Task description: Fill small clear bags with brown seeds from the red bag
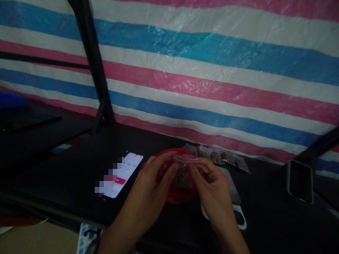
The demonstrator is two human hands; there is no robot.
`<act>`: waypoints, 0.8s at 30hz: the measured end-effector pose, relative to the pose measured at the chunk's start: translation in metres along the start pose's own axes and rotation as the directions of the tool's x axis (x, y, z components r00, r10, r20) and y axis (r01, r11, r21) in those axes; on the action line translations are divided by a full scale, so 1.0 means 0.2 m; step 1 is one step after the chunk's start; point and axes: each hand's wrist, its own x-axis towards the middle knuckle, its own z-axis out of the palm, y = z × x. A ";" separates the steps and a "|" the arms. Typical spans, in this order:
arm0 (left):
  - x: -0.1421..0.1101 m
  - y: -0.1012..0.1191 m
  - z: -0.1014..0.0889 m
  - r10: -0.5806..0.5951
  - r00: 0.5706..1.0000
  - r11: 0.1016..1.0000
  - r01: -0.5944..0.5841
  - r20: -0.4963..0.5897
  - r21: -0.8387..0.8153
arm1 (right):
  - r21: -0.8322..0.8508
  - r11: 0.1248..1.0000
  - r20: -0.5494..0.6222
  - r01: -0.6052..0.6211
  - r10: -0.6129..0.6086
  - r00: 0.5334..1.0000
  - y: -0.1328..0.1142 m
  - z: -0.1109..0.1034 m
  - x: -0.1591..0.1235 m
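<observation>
Between my two hands is a small clear zip bag (182,176) with dark bits in its lower part. My left hand (156,176) pinches the bag's top edge at its left end. The fingers of my right hand (210,183) are closed on the right end of the same edge. Behind and below the bag sits a red bowl or basket (181,197); my hands hide much of it, and its contents are hard to make out. Partly under my right hand lies a small scale (234,190) with a grey plate and a white base.
Several filled zip bags (215,155) lie in a row along the back. A lit phone (127,174) showing a timer lies to the left. A dark-screened phone (300,181) is at the right. A striped plastic sheet (206,88) hangs behind the black table (127,141).
</observation>
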 end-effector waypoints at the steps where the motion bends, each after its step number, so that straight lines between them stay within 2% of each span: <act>1: 0.00 0.00 0.02 -0.024 0.999 0.998 0.026 0.036 -0.053 | 0.017 1.000 0.010 -0.005 0.005 1.000 -0.01 0.00 0.00; 3: 0.00 -0.02 0.05 -0.063 0.997 0.988 0.070 0.051 -0.139 | -0.025 1.000 0.008 0.005 -0.005 1.000 -0.02 -0.01 -0.01; 8: 0.00 -0.06 0.07 -0.189 0.979 0.968 0.173 -0.071 -0.185 | -0.263 0.963 -0.047 0.059 -0.073 0.996 -0.03 0.00 -0.03; 11: 0.00 -0.06 0.09 -0.222 0.969 0.962 0.198 -0.112 -0.189 | -0.232 0.973 -0.061 0.020 -0.035 0.998 -0.03 0.00 -0.04; 14: -0.01 -0.05 0.14 -0.176 0.979 0.969 0.154 -0.102 -0.195 | -0.143 0.990 -0.080 -0.008 -0.003 0.997 -0.06 -0.04 -0.03; 17: -0.03 -0.04 0.18 -0.108 0.986 0.971 0.079 -0.123 -0.224 | -0.063 0.997 -0.201 -0.049 0.036 0.979 -0.09 -0.16 0.00; 19: -0.03 -0.04 0.20 -0.085 0.981 0.975 0.045 -0.174 -0.218 | -0.042 0.993 -0.313 -0.115 0.096 0.945 -0.09 -0.29 0.03; 21: -0.03 -0.05 0.21 -0.066 0.976 0.986 0.032 -0.207 -0.163 | -0.058 0.983 -0.373 -0.176 0.142 0.917 -0.06 -0.41 0.06; 24: -0.03 -0.08 0.21 -0.010 0.975 0.999 -0.002 -0.221 -0.054 | -0.146 0.974 -0.433 -0.174 0.095 0.896 0.01 -0.53 0.09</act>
